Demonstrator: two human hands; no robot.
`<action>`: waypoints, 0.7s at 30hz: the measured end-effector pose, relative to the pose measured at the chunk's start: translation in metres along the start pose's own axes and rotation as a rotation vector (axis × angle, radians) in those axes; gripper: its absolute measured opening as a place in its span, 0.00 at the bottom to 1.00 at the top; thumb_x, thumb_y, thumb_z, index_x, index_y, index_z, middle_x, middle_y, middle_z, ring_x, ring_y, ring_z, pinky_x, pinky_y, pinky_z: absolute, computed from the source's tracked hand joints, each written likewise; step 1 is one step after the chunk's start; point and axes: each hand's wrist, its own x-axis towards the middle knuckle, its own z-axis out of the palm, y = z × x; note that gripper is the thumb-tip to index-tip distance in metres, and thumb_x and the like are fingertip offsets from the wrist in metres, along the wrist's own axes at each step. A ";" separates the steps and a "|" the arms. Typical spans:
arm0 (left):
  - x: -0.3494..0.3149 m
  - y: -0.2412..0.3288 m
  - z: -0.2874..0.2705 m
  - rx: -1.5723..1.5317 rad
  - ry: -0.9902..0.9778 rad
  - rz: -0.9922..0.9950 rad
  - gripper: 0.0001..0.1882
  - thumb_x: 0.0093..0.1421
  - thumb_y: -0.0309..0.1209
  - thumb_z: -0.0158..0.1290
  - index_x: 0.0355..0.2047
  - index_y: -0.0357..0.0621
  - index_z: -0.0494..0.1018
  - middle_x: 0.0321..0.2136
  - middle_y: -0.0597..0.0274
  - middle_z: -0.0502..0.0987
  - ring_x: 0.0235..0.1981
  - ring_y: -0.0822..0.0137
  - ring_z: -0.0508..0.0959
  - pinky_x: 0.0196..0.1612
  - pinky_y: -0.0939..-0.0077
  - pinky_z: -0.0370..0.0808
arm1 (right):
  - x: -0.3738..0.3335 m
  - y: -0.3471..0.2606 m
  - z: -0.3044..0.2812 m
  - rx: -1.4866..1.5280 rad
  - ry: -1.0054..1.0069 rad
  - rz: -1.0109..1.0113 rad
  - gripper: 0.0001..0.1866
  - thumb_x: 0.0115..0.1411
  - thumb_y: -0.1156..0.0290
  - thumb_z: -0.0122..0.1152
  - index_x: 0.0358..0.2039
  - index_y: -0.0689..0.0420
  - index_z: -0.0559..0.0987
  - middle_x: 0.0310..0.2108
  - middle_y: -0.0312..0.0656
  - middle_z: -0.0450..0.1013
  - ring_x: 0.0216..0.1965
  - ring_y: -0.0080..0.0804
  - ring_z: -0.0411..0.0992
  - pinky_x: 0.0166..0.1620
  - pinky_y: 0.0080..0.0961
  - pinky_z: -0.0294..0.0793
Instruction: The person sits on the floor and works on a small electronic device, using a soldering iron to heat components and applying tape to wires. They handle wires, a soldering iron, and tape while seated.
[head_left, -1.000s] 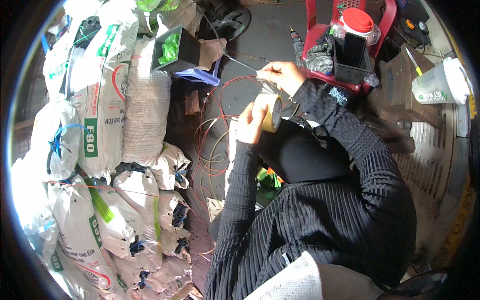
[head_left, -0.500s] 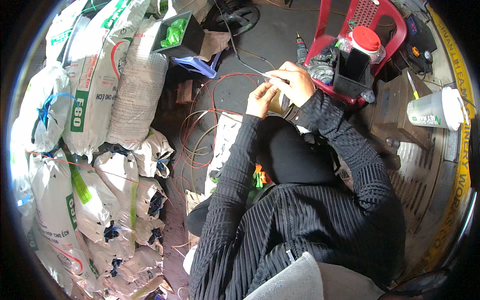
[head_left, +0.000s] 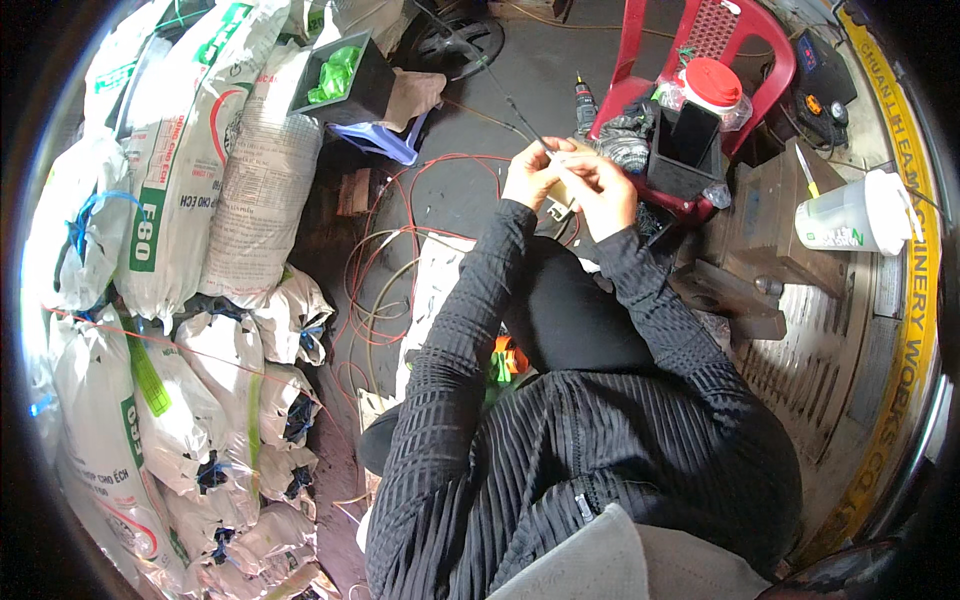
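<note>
A thin dark cable (head_left: pixel 495 83) comes down from the top of the view into my hands. My left hand (head_left: pixel 532 176) is closed around its lower end. Right beside it, touching, my right hand (head_left: pixel 603 192) has its fingers pinched together; what they grip is hidden between the two hands. Just below the hands, a small pale piece with a metal-looking end (head_left: pixel 559 211) shows partly. My raised forearms are in black ribbed sleeves.
White printed sacks (head_left: pixel 262 180) are stacked along the left. A red plastic chair (head_left: pixel 635 40) carries a dark bin (head_left: pixel 686 150) and a red-lidded jar (head_left: pixel 713 84). A drill (head_left: pixel 585 105) lies beside it. Red hose (head_left: pixel 408 190) loops over the floor. A white cup (head_left: pixel 850 215) stands at right.
My left hand has shifted up onto the cable. My right hand has come down off its upper position, turned, and now pinches beside the left. The view has shifted slightly.
</note>
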 end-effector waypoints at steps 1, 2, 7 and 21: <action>0.000 -0.001 0.002 0.041 -0.007 -0.011 0.15 0.53 0.27 0.59 0.41 0.40 0.71 0.35 0.61 0.77 0.37 0.69 0.77 0.43 0.74 0.74 | -0.003 0.001 -0.003 0.167 0.013 0.213 0.08 0.51 0.76 0.65 0.33 0.60 0.76 0.29 0.37 0.74 0.28 0.22 0.73 0.27 0.20 0.74; 0.000 -0.003 0.003 0.083 -0.012 -0.022 0.14 0.54 0.27 0.58 0.41 0.40 0.71 0.35 0.62 0.77 0.37 0.70 0.77 0.43 0.74 0.74 | -0.006 0.002 -0.007 0.368 0.023 0.429 0.09 0.53 0.76 0.64 0.35 0.60 0.76 0.30 0.36 0.74 0.27 0.18 0.72 0.26 0.16 0.73; 0.003 -0.005 0.002 0.238 -0.049 -0.041 0.16 0.54 0.27 0.58 0.43 0.41 0.70 0.38 0.63 0.76 0.38 0.72 0.75 0.44 0.76 0.72 | -0.011 0.009 -0.026 0.803 -0.063 0.886 0.11 0.58 0.69 0.60 0.40 0.59 0.77 0.28 0.33 0.73 0.25 0.20 0.72 0.21 0.14 0.70; 0.006 0.074 -0.031 1.195 -0.288 -0.454 0.28 0.53 0.37 0.58 0.53 0.39 0.68 0.44 0.50 0.76 0.47 0.63 0.74 0.52 0.72 0.68 | -0.018 0.022 -0.017 0.621 -0.254 0.853 0.11 0.59 0.69 0.58 0.42 0.56 0.77 0.28 0.32 0.73 0.24 0.14 0.69 0.18 0.08 0.56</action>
